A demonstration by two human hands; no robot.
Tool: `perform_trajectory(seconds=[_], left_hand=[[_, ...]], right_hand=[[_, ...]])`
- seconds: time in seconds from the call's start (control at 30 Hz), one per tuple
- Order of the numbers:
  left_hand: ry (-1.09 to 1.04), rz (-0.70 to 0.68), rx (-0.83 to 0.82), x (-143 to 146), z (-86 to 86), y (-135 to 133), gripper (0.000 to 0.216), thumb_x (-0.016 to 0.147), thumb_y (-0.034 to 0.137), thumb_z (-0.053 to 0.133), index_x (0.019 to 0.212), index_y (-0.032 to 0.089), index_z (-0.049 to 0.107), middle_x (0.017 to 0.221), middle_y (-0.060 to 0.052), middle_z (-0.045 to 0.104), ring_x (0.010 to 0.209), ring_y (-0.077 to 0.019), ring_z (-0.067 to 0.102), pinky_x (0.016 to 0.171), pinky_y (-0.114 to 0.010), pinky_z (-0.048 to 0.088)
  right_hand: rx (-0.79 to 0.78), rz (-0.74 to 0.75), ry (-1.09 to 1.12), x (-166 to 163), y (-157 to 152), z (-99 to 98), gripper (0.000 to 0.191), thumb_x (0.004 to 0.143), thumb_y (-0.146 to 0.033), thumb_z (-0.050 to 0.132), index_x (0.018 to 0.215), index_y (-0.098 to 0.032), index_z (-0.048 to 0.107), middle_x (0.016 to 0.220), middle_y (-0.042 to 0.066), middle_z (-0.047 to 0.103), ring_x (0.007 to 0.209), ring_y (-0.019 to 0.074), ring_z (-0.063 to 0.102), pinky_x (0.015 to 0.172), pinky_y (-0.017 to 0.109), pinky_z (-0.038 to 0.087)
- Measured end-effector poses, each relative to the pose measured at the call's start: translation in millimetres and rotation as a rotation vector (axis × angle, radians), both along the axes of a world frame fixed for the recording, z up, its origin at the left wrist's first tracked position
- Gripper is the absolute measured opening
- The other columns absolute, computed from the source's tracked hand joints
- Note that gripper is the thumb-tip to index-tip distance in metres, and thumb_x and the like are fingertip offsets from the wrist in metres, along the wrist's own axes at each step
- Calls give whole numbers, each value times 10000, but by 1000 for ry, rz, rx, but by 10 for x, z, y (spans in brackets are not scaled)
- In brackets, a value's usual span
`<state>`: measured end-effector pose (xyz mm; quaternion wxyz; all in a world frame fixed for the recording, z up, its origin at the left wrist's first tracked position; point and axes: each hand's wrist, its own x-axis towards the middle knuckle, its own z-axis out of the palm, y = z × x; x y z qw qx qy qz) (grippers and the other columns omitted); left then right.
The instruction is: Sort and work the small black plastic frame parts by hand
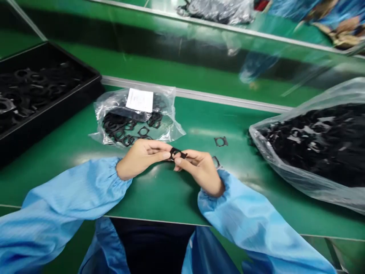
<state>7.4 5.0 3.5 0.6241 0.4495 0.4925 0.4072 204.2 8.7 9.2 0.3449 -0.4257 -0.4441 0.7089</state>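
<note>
A white paper label [139, 100] on the clear plastic bag [171, 127] shows no legible writing. Just below that bag, the left hand [141, 159] and right hand [201, 171], angled inward, clamp a small black square-framed gasket [177, 153] between their fingers [167, 155].

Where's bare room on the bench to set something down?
Bare green mat lies between the small bag and the large bag, beside a loose black frame, and below the black tray, left of your left hand. Crowded: the tray's inside and the frame your hands hold.
</note>
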Motion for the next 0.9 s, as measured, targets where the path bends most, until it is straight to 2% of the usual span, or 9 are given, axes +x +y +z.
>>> perform_trajectory(seconds=[0.17,0.33,0.47,0.6,0.9], left_hand=[[-33,21,34,-10,-15,9,356,665,420,922,849,131,826,854,-95,824,799,-234,788,796,-338,666],[-37,11,52,-17,3,7,341,698,418,907,851,128,814,827,-86,815,748,-213,770,763,-329,657],[-16,16,113,-11,33,-4,328,735,424,881,847,126,801,832,-79,809,770,-201,761,756,-299,638],[72,59,185,4,32,-29,306,757,414,857,837,127,788,783,-57,788,723,-170,728,686,-253,604],[95,79,188,15,14,-37,323,754,437,849,832,132,774,772,-55,775,715,-171,715,665,-252,589]], right_hand=[[28,40,-29,6,23,1,374,738,-518,870,794,-167,753,647,3,701,609,128,623,679,284,546],[41,68,-10,15,14,9,331,780,-488,850,808,-171,760,656,4,702,622,128,627,696,285,552],[30,13,1,-9,-7,-11,334,791,-507,835,786,-184,749,647,-5,683,603,128,610,696,301,558],[37,-47,-11,-42,-20,-19,331,795,-513,828,783,-193,741,641,-8,669,595,131,594,689,307,559],[75,-70,-34,-42,-15,-41,304,785,-485,847,822,-203,739,656,-11,688,587,127,608,661,294,562]])
